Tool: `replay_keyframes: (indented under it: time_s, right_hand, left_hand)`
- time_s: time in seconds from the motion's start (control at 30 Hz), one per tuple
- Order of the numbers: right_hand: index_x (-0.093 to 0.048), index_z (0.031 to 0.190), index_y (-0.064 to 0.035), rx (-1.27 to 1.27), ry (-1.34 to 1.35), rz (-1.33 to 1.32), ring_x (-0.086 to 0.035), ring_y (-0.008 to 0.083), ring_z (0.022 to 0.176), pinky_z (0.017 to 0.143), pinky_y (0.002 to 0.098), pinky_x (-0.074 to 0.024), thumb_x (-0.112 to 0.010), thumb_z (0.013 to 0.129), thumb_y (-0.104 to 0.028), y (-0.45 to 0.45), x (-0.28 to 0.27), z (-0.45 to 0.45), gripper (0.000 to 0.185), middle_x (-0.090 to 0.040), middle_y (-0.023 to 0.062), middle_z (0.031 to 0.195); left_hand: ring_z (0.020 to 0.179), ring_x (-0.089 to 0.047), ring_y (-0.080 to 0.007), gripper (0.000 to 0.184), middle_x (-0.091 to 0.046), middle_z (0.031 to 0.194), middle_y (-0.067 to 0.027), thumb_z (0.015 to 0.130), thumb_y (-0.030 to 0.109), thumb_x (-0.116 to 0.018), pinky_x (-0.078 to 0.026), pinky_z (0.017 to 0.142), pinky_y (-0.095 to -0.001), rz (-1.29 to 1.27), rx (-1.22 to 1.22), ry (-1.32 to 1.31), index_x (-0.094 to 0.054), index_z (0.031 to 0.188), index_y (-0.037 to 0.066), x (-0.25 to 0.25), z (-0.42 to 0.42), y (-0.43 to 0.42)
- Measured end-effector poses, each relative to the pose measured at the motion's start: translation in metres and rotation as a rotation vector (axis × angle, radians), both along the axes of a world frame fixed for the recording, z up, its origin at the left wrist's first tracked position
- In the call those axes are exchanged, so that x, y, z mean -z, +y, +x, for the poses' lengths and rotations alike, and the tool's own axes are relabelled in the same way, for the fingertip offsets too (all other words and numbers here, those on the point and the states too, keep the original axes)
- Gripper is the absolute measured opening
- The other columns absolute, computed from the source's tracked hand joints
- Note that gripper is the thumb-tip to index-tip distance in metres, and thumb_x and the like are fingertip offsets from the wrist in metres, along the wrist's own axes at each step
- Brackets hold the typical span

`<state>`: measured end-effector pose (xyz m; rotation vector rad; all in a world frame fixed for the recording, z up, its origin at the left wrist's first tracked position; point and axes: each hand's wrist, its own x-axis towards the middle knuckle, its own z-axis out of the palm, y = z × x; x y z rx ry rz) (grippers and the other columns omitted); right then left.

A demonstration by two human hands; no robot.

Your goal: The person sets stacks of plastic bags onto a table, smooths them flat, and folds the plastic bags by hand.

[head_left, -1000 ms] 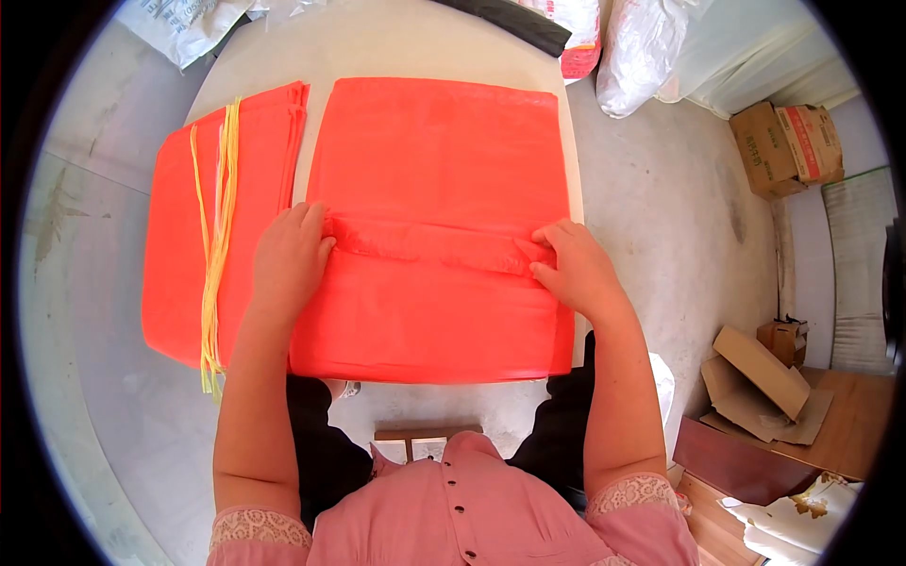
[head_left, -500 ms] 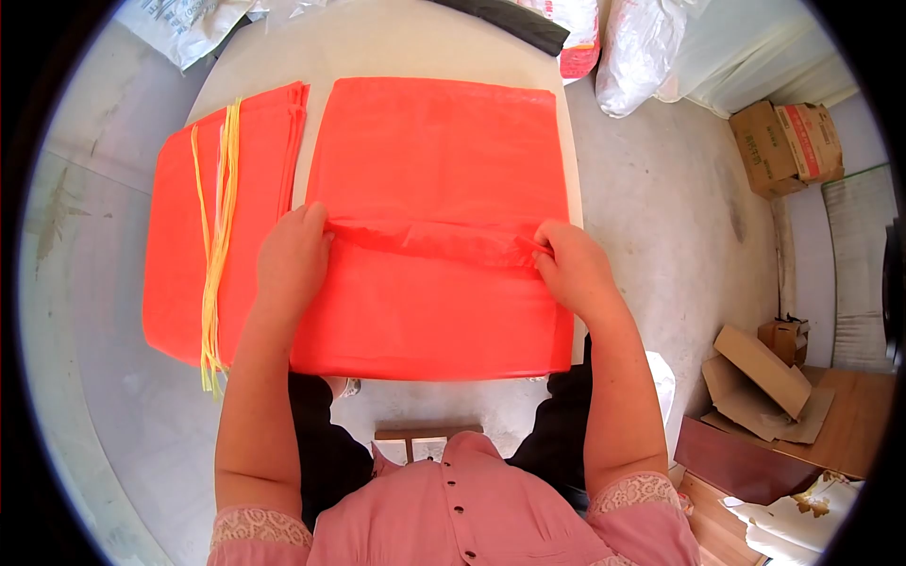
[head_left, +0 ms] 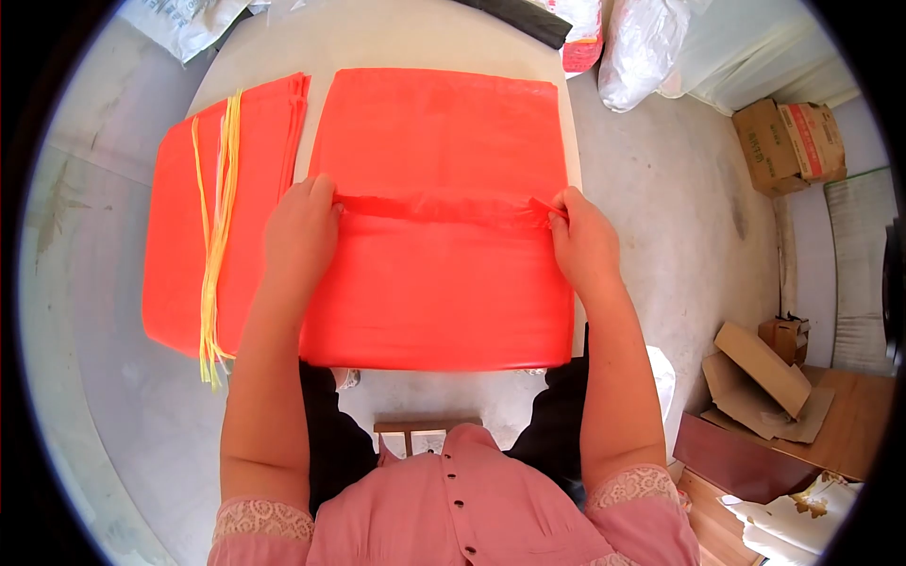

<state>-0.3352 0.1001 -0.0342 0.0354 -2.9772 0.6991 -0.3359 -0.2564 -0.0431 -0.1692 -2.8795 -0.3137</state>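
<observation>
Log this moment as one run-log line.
left hand: gripping band's left end | right hand: gripping right end | band: folded red plastic sheet | yellow ties: left stack

Red sheet (head_left: 434, 292), gathered crosswise mid-length

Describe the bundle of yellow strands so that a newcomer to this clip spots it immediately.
On the pale table, find the red pile on the person's left. A long, thin bundle of yellow strands runs over it, lower ends reaching past its near edge. Its stringy yellow stands out against the flat red.
</observation>
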Motion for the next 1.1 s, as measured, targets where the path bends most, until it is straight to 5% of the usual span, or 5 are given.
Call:
replay_keyframes:
  time_s: [1.1]
  right_hand:
    - [-0.057, 0.104, -0.0067, -0.093, 0.120, 0.229, -0.064, 0.0367, 0.096, 0.079, 0.0492, -0.0528, -0.062, 0.096, -0.010, -0.005, 0.029, -0.009, 0.010, -0.067, 0.0141, 0.099]
  left_hand:
    - [0.095, -0.065, -0.0299, 0.013, -0.062, 0.093, -0.0110, 0.089, 0.002, -0.063, -0.056, 0.077, -0.0410, -0.116, -0.041, 0.004, -0.053, 0.096, 0.006, 0.017, -0.005, 0.004]
